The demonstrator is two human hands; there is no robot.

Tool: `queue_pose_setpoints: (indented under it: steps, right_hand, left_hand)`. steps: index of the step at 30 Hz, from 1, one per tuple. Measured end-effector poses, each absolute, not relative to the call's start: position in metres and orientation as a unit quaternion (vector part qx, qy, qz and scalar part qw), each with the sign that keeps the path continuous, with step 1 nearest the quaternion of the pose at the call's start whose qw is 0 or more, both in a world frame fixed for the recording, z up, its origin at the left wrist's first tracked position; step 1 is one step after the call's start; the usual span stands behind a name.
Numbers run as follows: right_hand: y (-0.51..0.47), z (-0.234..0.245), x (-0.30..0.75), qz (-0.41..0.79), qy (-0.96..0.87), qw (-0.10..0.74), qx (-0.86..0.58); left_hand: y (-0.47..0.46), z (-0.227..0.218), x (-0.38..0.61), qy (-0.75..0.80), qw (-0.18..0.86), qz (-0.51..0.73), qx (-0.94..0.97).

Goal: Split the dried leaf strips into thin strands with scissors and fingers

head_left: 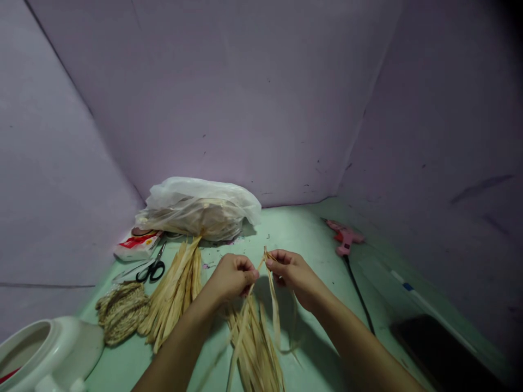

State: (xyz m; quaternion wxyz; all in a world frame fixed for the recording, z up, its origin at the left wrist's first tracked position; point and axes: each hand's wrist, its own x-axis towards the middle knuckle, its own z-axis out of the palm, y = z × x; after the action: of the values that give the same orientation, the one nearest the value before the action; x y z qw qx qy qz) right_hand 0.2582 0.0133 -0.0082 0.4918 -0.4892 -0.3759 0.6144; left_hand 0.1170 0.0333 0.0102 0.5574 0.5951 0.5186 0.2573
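Observation:
My left hand (232,277) and my right hand (291,272) are both closed in a pinch on the top ends of thin, pale straw strips (255,343). The strips hang down from my fingers toward me over the green table (298,228). The two hands are close together, a little above the table, at the middle of the view. A second bundle of straw strips (175,291) lies flat on the table just left of my left hand.
A clear plastic bag (200,209) holding more straw lies at the back. Scissors (151,268), a red-and-white packet (137,245) and a woven straw piece (121,311) lie at the left. A white jar (41,351) stands front left. A pink glue gun (344,238) with a black cord lies at the right.

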Motion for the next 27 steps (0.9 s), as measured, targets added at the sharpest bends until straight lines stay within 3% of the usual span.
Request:
queue_pose_setpoints:
  steps: [7, 27]
  right_hand:
    - [0.010, -0.008, 0.252, 0.633, -0.385, 0.466, -0.484]
    - [0.008, 0.001, 0.256, 0.599, -0.401, 0.457, -0.522]
  left_hand:
    - [0.033, 0.006, 0.120, 0.495, 0.636, 0.314, 0.502]
    - [0.031, 0.007, 0.122, 0.470, 0.637, 0.396, 0.465]
